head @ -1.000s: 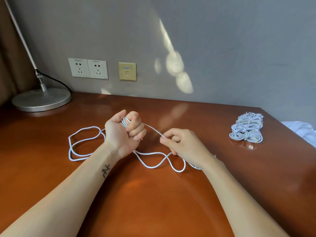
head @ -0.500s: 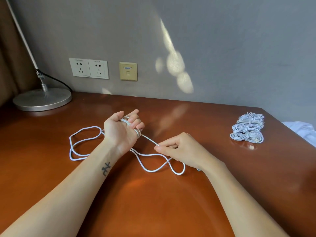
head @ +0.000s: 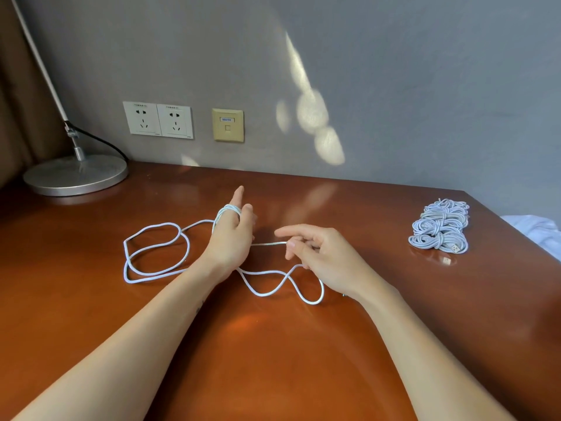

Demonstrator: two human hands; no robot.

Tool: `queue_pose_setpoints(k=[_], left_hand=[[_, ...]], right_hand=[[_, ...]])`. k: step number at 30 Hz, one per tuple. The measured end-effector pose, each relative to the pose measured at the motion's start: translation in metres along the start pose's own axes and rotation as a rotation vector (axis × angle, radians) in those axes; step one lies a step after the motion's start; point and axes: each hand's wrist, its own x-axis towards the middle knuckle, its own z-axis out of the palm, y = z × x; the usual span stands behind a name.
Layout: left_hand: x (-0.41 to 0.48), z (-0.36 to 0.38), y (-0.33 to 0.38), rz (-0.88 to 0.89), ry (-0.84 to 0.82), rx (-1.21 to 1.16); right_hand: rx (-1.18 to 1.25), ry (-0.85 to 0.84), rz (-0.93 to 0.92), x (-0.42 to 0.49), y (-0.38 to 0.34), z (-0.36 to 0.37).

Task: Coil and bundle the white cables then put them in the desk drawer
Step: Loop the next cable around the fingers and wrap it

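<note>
Head view, looking down on a brown desk (head: 273, 344). Left hand (head: 230, 235) raised off the wood, back toward the camera, fingers (head: 239, 197) straight and released, gripping nothing, with several turns of white cable (head: 151, 253) wound round them. From those turns, one short taut run across to the right hand (head: 321, 256), pinched there between thumb and fingertips, index stretched out above it. Rest of the cable slack on the desk: two wide loops left of the left wrist, a wavy stretch and one small loop below and between the hands. Well apart at the right edge, finished bundles (head: 440, 226) heaped together, a plug poking out at the near side. Far left, lamp (head: 76, 174) on its round metal base. On the wall, sockets (head: 158, 120) and beside them a beige port (head: 227, 125). Past the right corner, white cloth (head: 534, 229).
</note>
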Motion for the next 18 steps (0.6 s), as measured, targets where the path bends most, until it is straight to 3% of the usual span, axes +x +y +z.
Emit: queue_pose_setpoints(k=[7, 18], left_hand=[[-0.003, -0.001, -0.007, 0.129, -0.112, 0.220], [-0.005, -0.003, -0.011, 0.073, -0.201, 0.314]], right_hand=[[0.040, 0.054, -0.019, 0.000, -0.005, -0.001], [0.026, 0.252, -0.054, 0.001, -0.003, -0.002]])
